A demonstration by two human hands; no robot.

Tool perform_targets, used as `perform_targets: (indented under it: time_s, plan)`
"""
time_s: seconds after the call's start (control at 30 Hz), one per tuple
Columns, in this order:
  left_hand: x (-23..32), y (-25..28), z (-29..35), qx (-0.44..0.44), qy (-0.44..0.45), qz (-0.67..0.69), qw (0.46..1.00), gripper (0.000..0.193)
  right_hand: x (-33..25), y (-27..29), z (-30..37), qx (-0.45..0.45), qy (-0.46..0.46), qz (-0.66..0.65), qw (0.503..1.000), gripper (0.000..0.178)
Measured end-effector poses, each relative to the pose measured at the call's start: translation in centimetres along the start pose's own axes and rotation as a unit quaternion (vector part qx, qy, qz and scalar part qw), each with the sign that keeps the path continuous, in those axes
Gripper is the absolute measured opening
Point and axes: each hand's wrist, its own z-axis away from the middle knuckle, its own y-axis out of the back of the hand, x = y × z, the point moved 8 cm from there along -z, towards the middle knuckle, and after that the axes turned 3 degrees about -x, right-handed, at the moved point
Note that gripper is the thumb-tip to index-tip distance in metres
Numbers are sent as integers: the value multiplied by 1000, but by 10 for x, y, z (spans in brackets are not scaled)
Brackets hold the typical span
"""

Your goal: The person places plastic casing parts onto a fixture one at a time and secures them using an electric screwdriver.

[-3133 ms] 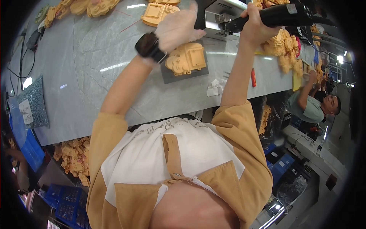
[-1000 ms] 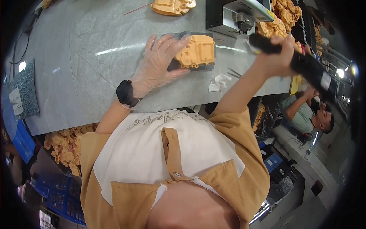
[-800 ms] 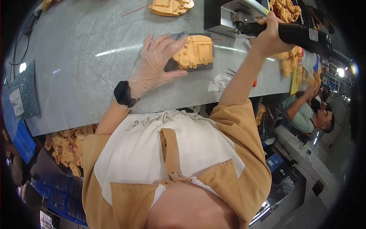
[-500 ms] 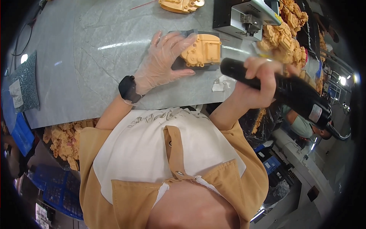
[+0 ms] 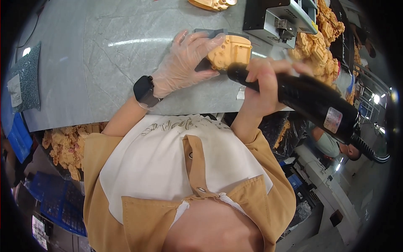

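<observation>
My left hand (image 5: pixel 182 65), in a clear plastic glove, grips the left side of an orange plastic housing (image 5: pixel 237 48), fingers over its top and thumb along the near side. The housing sits in a dark grey holder (image 5: pixel 212 32) on the table. My bare right hand (image 5: pixel 264 86) is wrapped round a black corded power screwdriver (image 5: pixel 308 94), held slanting with its cord end to the lower right. The screwdriver's front end is in front of the housing's near edge and hides part of it. Whether the two touch I cannot tell.
A grey and black machine (image 5: pixel 289 23) with a metal mechanism stands beyond the housing, to the right. Orange parts are heaped (image 5: pixel 315 52) beside it. One orange part (image 5: pixel 212 3) lies at the far edge. A bag of small screws (image 5: pixel 28 84) lies left. Another person (image 5: pixel 329 145) is at right.
My right hand has brought the screwdriver left, its front end now overlapping the near edge of the housing. My left hand keeps its hold. The whole view has shifted slightly.
</observation>
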Motion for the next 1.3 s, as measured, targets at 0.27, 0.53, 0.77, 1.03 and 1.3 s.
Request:
perform_targets:
  time_s: [0.27, 0.53, 0.77, 1.03, 1.3]
  plan:
    - [-1, -2, 0, -19, 16, 2, 1000, 82, 3, -2, 0, 0, 11, -8, 1000, 50]
    - [-1, 0, -1, -26, 24, 3, 999, 82, 6, -11, 2, -87, 42, 125, 987, 46]
    - [0, -3, -2, -28, 19, 10, 999, 79, 4, -13, 11, -83, 65, 238, 966, 52]
    - [5, 2, -1, 18, -13, 2, 1000, 78, 15, 0, 5, 12, -5, 118, 993, 46]
    - [-1, 1, 4, 26, 10, 15, 1000, 78, 14, -5, 9, 61, -28, 35, 997, 28]
